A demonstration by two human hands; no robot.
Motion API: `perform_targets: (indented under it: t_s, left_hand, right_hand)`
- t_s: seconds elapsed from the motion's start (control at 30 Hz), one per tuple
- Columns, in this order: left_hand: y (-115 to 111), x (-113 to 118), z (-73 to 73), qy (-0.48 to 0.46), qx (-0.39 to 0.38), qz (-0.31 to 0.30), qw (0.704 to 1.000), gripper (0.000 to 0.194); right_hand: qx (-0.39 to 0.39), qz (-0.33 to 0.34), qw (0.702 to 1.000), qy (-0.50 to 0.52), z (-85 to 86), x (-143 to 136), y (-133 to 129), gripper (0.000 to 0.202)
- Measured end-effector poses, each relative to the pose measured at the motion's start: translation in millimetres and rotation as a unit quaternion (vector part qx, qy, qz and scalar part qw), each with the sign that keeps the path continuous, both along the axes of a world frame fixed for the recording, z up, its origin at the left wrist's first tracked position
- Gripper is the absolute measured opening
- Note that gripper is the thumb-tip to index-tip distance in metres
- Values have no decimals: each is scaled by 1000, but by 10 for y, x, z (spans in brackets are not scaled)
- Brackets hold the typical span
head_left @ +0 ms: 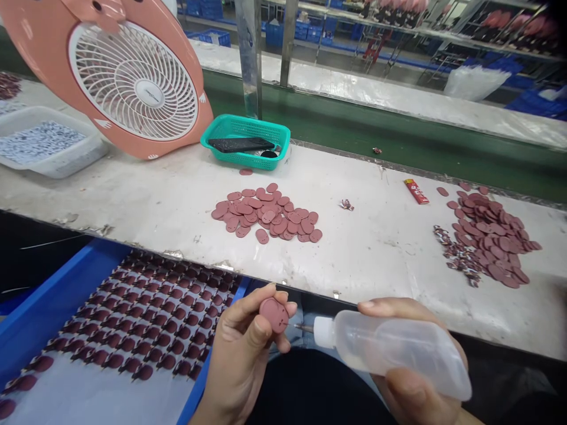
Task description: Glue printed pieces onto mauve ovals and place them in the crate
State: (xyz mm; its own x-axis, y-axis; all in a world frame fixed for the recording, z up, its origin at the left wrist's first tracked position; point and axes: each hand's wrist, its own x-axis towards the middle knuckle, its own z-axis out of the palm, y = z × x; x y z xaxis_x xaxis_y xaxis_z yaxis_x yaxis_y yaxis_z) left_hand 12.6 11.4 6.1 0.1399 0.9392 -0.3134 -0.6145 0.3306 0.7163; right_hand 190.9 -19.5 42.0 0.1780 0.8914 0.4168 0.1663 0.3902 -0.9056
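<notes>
Between thumb and fingers, my left hand (pixel 248 348) pinches a reddish-brown oval disc (pixel 273 314) with small dark holes near one end. My right hand (pixel 416 378) is wrapped round a translucent squeeze bottle (pixel 398 348) with a white cap, lying nearly level. Its thin nozzle (pixel 305 327) points left and its tip is at the disc's holes; whether it touches I cannot tell. Beyond my hands, a loose pile of similar discs (pixel 266 215) lies on the white worktable (pixel 354 260).
Another disc pile (pixel 496 236) lies at right beside small patterned pieces (pixel 458 257) and a red packet (pixel 416 192). A green basket (pixel 245 158) holds a black object. A pink fan (pixel 190 77) and white tray (pixel 57 168) stand left. Below is a blue crate (pixel 199 386) with rows of dark-red parts.
</notes>
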Motion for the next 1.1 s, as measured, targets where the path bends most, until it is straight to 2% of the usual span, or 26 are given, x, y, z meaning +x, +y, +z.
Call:
perform_targets:
  t_s: [0.37, 0.53, 0.63, 0.77, 1.1]
  left_hand:
    - [0, -1, 10, 3, 18, 5, 1000, 28]
    - [3, 4, 23, 0, 17, 9, 1000, 30]
    - [7, -3, 15, -6, 18, 2, 1000, 28]
    - [2, -9, 12, -8, 29, -4, 1000, 27]
    - [-5, 15, 44, -5, 33, -7, 999, 26]
  right_hand:
    - [-11, 22, 1000, 13, 24, 3, 32, 29]
    - [4, 14, 1000, 1, -1, 9, 24, 28]
    - [16, -1, 999, 30, -43, 14, 5, 31]
    - [2, -7, 999, 47, -82, 23, -25, 32]
    - [-28, -20, 999, 13, -94, 43, -22, 33]
